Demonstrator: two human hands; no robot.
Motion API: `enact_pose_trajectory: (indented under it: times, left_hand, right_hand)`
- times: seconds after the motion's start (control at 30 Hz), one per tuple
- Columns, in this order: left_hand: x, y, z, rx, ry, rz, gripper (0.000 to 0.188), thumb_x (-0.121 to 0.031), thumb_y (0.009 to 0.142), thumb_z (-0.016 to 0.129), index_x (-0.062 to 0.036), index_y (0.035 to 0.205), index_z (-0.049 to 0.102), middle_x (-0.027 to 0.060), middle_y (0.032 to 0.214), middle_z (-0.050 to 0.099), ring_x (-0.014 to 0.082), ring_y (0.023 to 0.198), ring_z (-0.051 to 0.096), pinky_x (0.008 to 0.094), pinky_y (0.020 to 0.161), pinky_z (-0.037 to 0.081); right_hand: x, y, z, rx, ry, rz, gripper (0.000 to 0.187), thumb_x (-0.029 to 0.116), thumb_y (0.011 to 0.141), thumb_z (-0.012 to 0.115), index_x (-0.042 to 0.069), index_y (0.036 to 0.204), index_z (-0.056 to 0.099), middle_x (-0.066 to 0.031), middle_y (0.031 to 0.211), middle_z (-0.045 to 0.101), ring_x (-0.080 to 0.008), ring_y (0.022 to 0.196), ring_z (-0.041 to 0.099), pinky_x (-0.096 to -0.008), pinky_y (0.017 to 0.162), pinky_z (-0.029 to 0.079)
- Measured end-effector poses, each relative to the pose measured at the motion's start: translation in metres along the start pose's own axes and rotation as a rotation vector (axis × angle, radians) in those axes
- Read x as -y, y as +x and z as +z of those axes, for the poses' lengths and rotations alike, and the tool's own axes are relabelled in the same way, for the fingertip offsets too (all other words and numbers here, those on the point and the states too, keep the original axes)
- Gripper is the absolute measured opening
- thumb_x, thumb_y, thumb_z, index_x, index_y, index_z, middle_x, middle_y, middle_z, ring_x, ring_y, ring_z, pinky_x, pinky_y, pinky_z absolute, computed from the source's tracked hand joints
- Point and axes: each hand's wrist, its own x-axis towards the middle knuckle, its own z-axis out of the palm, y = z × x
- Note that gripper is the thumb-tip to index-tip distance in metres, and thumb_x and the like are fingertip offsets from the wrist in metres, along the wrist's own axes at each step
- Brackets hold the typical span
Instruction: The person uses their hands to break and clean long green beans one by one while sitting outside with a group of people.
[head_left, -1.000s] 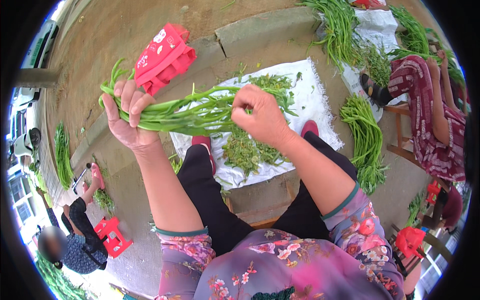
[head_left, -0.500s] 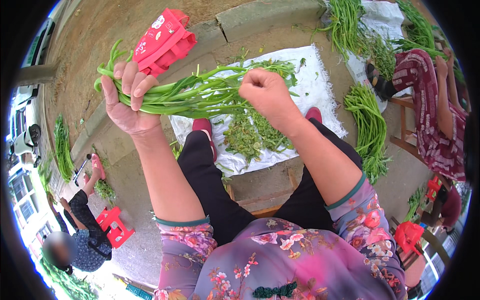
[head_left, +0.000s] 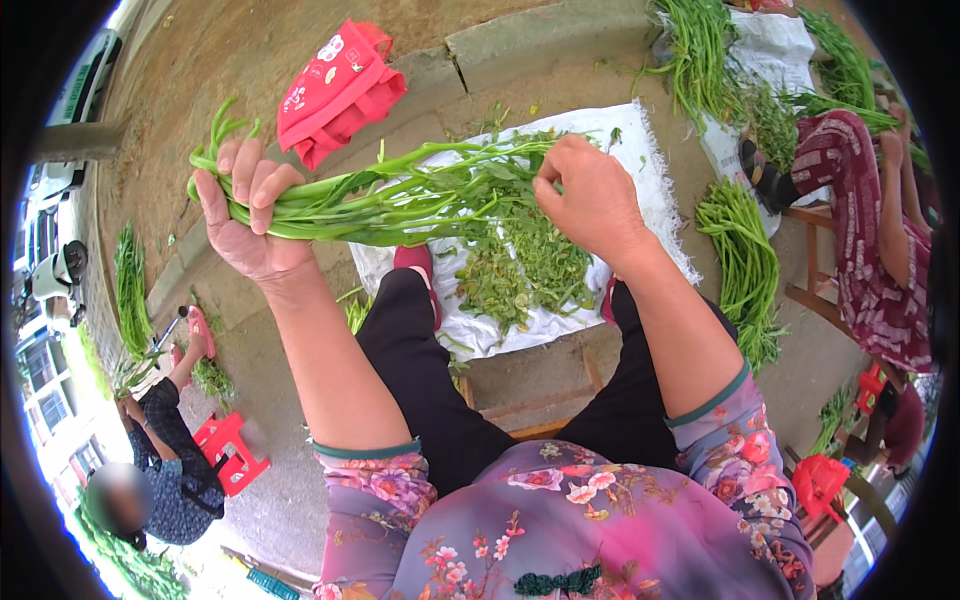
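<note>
My left hand (head_left: 252, 205) is closed round a bunch of long green leafy stems (head_left: 350, 205), held sideways in front of me. The thick stem ends curl up beyond my fingers, and the thin leafy ends reach right. My right hand (head_left: 598, 195) is at the leafy end with its fingers curled together; what they pinch is hidden. Under the bunch, a white woven sheet (head_left: 640, 170) lies on the ground between my feet. A heap of loose green leaves (head_left: 520, 270) rests on it.
A red bag (head_left: 340, 95) sits beyond my left hand, near a stone kerb (head_left: 550, 42). Bundled green stems (head_left: 738, 260) lie right of the sheet. A person in patterned maroon clothes (head_left: 860, 220) sits at right; another person (head_left: 180, 490) sits left by a red stool (head_left: 230, 455).
My right hand has moved right along the bunch, farther from my left hand, its fingers still curled. My left hand keeps its grip on the stems.
</note>
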Motion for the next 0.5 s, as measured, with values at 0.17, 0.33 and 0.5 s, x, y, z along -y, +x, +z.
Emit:
enact_pose_trajectory:
  times: [0.17,0.33,0.5]
  left_hand:
    - [0.000,0.000,0.003,-0.021,0.063,-0.003,0.019,-0.013,0.089,0.057,-0.0037,0.085,0.041,0.0028,0.065,0.036,0.0128,0.041,0.033,0.0278,0.058,0.043]
    - [0.010,0.002,0.005,-0.025,0.079,-0.009,0.019,-0.016,0.091,0.056,-0.0037,0.087,0.042,0.0022,0.065,0.036,0.0123,0.042,0.033,0.0278,0.058,0.042]
    - [0.018,0.005,0.003,-0.025,0.115,-0.052,0.021,-0.019,0.092,0.056,-0.0035,0.089,0.043,0.0019,0.065,0.036,0.0114,0.043,0.034,0.0278,0.059,0.042]
  right_hand:
    - [-0.013,-0.013,-0.003,0.275,-0.094,-0.104,0.015,0.015,0.074,0.067,0.003,0.084,0.065,-0.0119,0.085,0.061,-0.0312,0.084,0.061,-0.0413,0.075,0.047]
    - [-0.005,-0.012,0.009,0.102,0.190,-0.253,0.015,0.011,0.079,0.061,0.004,0.090,0.066,-0.0131,0.081,0.061,-0.0330,0.081,0.062,-0.0416,0.072,0.049]
    - [0.023,-0.004,0.015,-0.035,0.487,-0.282,0.009,0.010,0.083,0.060,0.004,0.087,0.065,-0.0121,0.079,0.060,-0.0326,0.074,0.060,-0.0378,0.067,0.049]
